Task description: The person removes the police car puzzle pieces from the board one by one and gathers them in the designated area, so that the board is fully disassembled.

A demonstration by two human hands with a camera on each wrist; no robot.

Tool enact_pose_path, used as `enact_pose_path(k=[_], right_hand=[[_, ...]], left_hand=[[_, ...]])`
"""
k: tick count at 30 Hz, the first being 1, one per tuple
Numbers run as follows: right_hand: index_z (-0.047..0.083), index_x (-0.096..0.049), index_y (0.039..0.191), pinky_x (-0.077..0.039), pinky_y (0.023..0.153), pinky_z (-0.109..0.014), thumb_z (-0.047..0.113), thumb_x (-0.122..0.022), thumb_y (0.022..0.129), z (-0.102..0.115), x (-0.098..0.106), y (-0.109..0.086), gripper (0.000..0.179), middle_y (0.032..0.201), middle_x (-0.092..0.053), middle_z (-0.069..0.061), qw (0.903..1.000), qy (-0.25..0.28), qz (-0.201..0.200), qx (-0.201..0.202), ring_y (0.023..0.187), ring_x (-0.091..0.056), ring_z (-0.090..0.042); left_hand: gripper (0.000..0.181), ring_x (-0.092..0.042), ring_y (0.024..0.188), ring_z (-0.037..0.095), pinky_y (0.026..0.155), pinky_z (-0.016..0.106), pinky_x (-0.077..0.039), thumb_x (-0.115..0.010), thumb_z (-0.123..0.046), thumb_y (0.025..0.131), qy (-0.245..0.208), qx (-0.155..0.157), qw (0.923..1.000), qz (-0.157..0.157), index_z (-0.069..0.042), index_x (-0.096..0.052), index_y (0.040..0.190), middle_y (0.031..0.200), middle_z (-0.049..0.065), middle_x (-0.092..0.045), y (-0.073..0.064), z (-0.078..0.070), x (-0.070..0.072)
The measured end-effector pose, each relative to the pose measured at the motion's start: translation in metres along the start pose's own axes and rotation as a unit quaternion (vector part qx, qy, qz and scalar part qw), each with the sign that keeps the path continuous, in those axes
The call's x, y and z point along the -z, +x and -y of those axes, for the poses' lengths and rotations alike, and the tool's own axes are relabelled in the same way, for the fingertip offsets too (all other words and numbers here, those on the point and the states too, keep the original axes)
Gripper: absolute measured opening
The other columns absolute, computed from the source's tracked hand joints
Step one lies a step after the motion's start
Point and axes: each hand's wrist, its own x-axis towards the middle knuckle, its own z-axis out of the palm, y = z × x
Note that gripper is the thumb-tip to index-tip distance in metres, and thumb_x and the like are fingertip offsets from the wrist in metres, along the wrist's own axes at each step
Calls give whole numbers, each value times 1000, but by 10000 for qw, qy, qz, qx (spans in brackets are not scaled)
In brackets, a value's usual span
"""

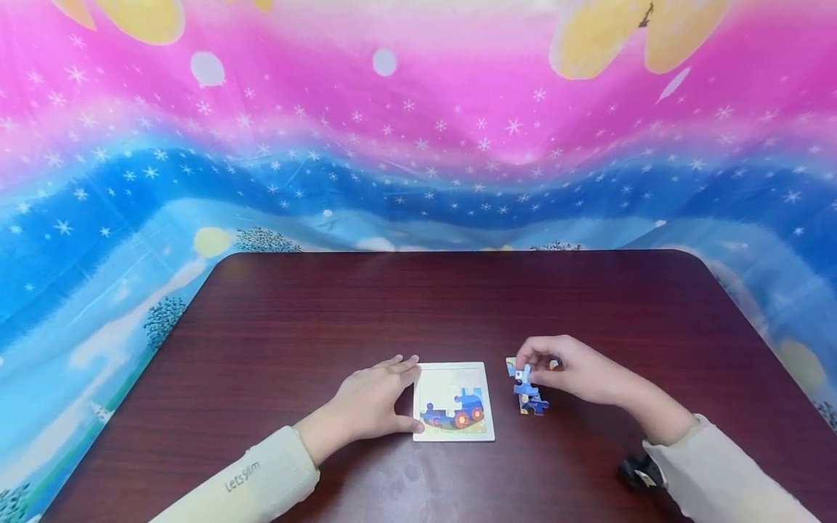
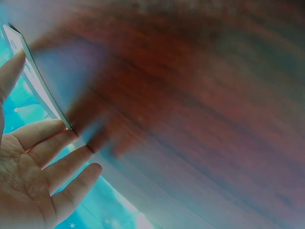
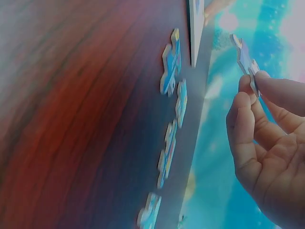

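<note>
A square puzzle board (image 1: 453, 438) with a pale frame lies on the table, several pieces of a blue vehicle with red wheels set along its lower part. My left hand (image 1: 373, 398) rests at the board's left edge, thumb and fingers spread and straight, touching the frame. To the right of the board, my right hand (image 1: 575, 369) pinches a blue puzzle piece (image 3: 244, 57) between thumb and fingertips, above the table. Below that hand several loose puzzle pieces (image 3: 168, 69) lie on the table in a rough row.
The dark red-brown table (image 1: 314, 305) has rounded far corners. Behind it hangs a pink and blue cloth (image 1: 418, 145) with a snowflake print. A small black object (image 1: 636, 472) shows by the right sleeve.
</note>
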Motion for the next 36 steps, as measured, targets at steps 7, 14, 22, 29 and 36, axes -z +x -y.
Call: enact_pose_path(k=[7, 14, 22, 29, 36], right_hand=[[17, -67, 103, -51, 69, -25, 8, -67, 93, -10, 11, -18, 13, 90, -66, 6, 9997, -71, -216, 55, 81, -59, -6], [13, -67, 104, -50, 65, -24, 7, -68, 92, -22, 16, -31, 13, 89, -66, 8, 9997, -85, -217, 109, 79, -58, -5], [12, -64, 104, -47, 63, -24, 6, -67, 92, -31, 13, -38, 14, 86, -63, 6, 9996, 141, 109, -196, 77, -57, -5], [14, -64, 102, -46, 63, -24, 9, -68, 92, -31, 9, -35, 12, 85, -62, 6, 9981, -6, 324, -533, 76, -55, -4], [14, -64, 102, -46, 63, -23, 8, -67, 92, -32, 8, -33, 12, 85, -61, 6, 9972, -252, 350, -610, 76, -53, -3]], left_hand=[[86, -47, 142, 24, 106, 45, -48, -77, -61, 76, -61, -14, 10000, -32, -11, -55, 142, 153, 2, -48, -1, 0, 0], [87, -45, 143, 23, 107, 46, -48, -76, -62, 76, -76, 5, 10000, -28, -11, -54, 143, 154, 1, -47, -1, 1, -1], [87, -44, 143, 23, 108, 45, -47, -75, -62, 77, -120, -6, 9999, -13, -11, -54, 144, 154, 2, -46, -2, 1, -1], [87, -45, 143, 23, 107, 45, -48, -75, -63, 76, -76, -37, 10000, -28, -11, -54, 144, 154, 1, -47, -2, 2, -1], [87, -45, 142, 23, 105, 46, -49, -75, -64, 76, -39, -20, 10000, -26, -12, -54, 144, 154, 1, -47, -2, 2, -1]])
